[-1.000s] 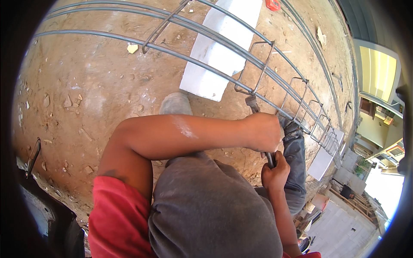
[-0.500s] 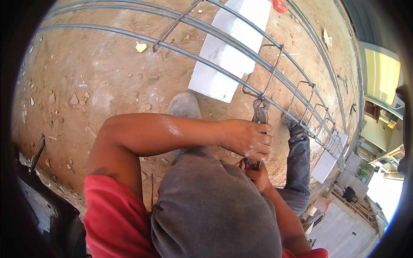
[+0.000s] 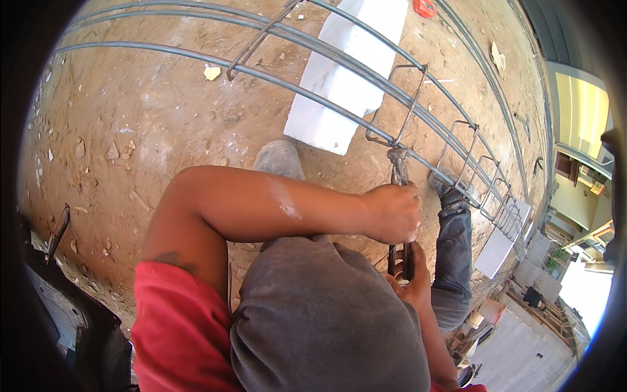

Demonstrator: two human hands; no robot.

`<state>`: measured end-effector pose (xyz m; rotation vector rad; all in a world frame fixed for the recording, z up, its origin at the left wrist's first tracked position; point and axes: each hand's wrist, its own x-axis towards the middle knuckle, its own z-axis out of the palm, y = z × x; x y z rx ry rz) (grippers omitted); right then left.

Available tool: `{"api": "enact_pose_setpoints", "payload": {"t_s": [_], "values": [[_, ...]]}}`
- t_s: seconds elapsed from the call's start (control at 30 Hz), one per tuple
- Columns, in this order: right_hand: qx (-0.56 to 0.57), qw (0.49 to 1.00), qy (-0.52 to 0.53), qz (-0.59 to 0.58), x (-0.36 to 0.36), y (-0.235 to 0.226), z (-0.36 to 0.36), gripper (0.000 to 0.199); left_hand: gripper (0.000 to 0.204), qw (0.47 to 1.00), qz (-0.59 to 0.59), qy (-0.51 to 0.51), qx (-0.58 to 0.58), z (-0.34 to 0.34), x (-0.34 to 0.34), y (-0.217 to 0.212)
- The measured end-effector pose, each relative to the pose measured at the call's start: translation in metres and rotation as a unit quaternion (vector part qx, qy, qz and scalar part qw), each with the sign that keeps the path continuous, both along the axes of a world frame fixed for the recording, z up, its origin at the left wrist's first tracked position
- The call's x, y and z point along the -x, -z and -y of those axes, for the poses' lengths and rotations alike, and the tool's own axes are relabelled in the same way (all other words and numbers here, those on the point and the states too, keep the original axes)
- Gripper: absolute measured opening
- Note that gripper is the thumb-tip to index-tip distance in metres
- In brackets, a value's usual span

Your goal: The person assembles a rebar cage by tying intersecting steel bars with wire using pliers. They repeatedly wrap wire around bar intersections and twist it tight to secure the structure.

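A pair of end-cutting pincers (image 3: 398, 171) has its jaws at a rebar joint where a bent wire stirrup (image 3: 409, 111) meets the near bar of the rebar cage (image 3: 320, 98). Reaching across from the left, my left hand (image 3: 392, 212) is closed in a fist around the pincers below their head. Lower down, my right hand (image 3: 417, 277) holds the ends of the dark handles, its fingers partly hidden. Whether the jaws bite a tie wire cannot be made out.
A white block (image 3: 339, 85) lies beneath the bars, and another pale block (image 3: 499, 245) supports the cage further right. My shoes and knees are close below the cage. A red object (image 3: 424, 8) lies on the dirt ground (image 3: 163, 117), among stone chips.
My left hand has shifted slightly right and turned, its knuckles now less visible. My right hand has moved right, and the pincers' handles show more between the hands.
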<state>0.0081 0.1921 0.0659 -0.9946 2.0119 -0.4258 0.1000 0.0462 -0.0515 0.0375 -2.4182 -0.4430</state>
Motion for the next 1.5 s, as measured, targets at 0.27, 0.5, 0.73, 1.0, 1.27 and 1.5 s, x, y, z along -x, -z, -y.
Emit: {"api": "enact_pose_setpoints", "payload": {"t_s": [0.27,0.5,0.73,1.0,1.27,1.5], "values": [[0.016,0.984,-0.126,-0.123,0.034,0.005,0.007,0.069,0.011,0.997,-0.022,-0.067,0.016,-0.001,0.008,-0.005],[0.032,0.97,-0.156,-0.186,0.024,-0.001,-0.008,0.074,0.008,0.994,-0.063,-0.093,-0.012,-0.007,0.005,-0.005],[-0.003,0.925,-0.206,-0.321,0.001,0.003,-0.001,0.082,0.008,0.994,-0.071,-0.087,0.001,-0.006,-0.006,-0.001],[0.014,0.942,-0.069,-0.327,-0.006,0.004,-0.004,0.064,0.01,0.993,-0.064,-0.103,-0.004,-0.005,-0.01,-0.006],[0.003,0.911,-0.177,-0.373,-0.002,0.005,-0.006,0.058,0.012,0.992,-0.068,-0.109,-0.011,-0.004,-0.01,-0.007],[0.002,0.919,-0.151,-0.365,-0.015,0.008,0.001,0.064,0.013,0.993,-0.067,-0.098,-0.01,-0.003,-0.014,-0.007]]}}
